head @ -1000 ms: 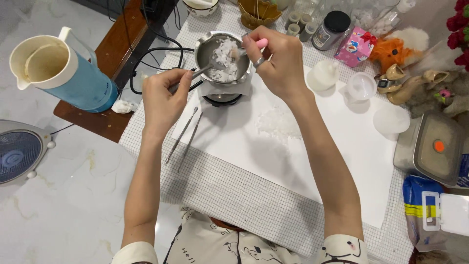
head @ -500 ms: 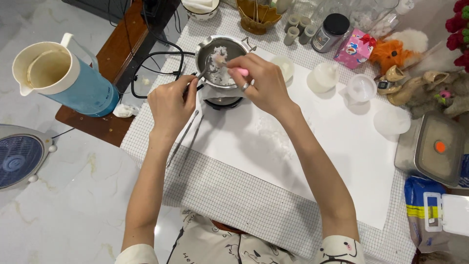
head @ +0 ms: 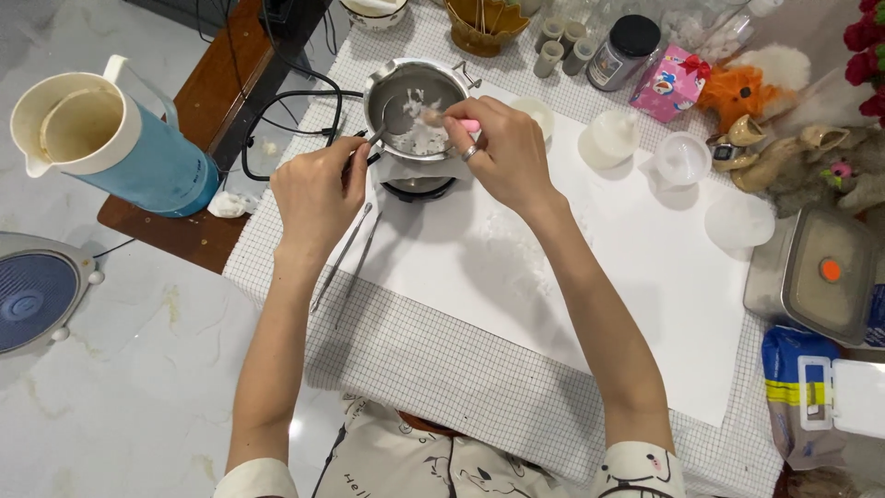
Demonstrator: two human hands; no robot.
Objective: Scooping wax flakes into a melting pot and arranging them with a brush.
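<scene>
Far left: fan on the floor, cut off by the frame edge. Beside it, a blue-and-cream jug stands on a dark wooden board.

Left hand: fingers curled closed around the pot's handle, which is almost wholly hidden under them. Two thin metal rods lie on the checked cloth just below this hand.

Pot: small, metal, seated on a small burner at the top edge of the white sheet. Holds pale white flakes or lumps; cannot tell whether they are solid or half melted. Judged light and rigid, likely hot at the wall, so the handle is the sensible grip; it sits high on a small base and could tip.

Right hand: pinched shut on a pink-handled tool, tip down in the white matter. Tool head too blurred to identify.

Right side: white cups, dark-lidded jar, pink box, soft toys, metal container. Bags at lower right cut off.
</scene>
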